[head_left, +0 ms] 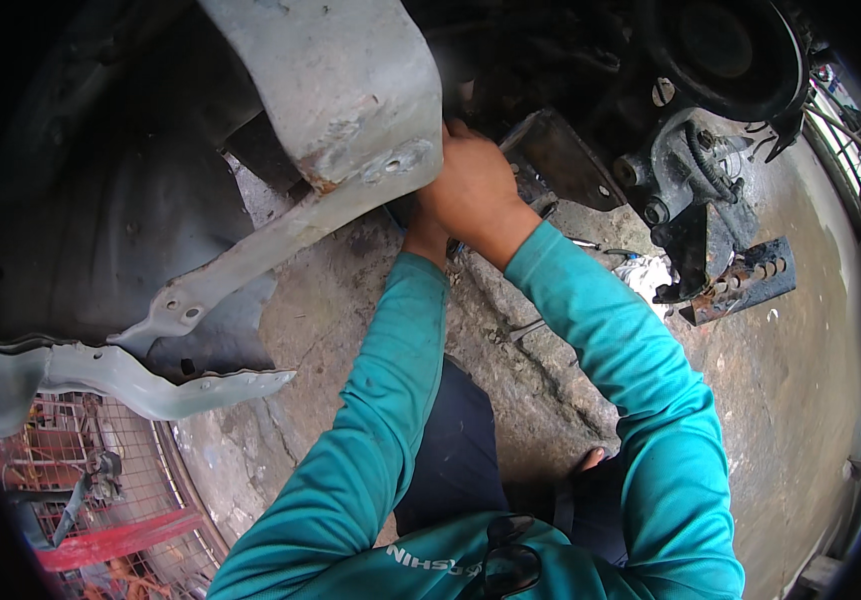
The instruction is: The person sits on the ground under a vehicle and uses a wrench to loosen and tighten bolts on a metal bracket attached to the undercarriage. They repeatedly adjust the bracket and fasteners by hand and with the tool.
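Both my arms, in teal sleeves, reach forward to the edge of a pale grey vehicle body panel [365,90] with rust spots and a bolt hole. My right hand [482,190] is bent at the knuckles beside that edge, closed around something I cannot make out. Just below it, only the wrist and part of my left hand [426,232] show. Its fingers are hidden behind the right hand and the panel. A dark, worn angled metal piece [565,160] lies right of my hands.
At the right stand a black round pulley [715,50], a grimy mechanical assembly [685,170] and a rusty bracket with holes [750,280]. A white crumpled rag [645,278] lies on the cracked concrete floor [780,400]. Wire mesh [135,450] and a red strip [125,540] are lower left.
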Motion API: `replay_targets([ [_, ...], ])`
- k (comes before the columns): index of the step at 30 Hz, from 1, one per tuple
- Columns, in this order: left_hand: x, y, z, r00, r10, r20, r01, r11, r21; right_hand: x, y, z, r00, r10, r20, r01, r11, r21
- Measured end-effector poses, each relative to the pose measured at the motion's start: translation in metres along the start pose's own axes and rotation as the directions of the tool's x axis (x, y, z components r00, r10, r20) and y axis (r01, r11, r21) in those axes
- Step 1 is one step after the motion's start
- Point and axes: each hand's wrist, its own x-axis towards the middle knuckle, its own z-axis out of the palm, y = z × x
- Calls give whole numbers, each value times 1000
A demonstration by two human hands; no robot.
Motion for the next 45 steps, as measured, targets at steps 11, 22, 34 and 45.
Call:
replay_targets([
  [11, 2, -2, 1, 1000, 3, 21, -3, 1000, 17, -25, 3, -13, 998, -56, 26, 57, 997, -49],
  [22, 0, -3, -3, 1000, 8, 17, -8, 1000, 25, -36, 11, -11, 988, -135, 70, 144, 978, -150],
  [34, -8, 0, -7, 1000, 7, 2, -7, 1000, 25, 15, -11, 15, 982, -24, 185, -19, 974, 226],
  [45, -10, -6, -2, 1000, -4, 23, 3, 1000, 19, 1, -5, -11, 953, -51, 297, 42, 998, 38],
])
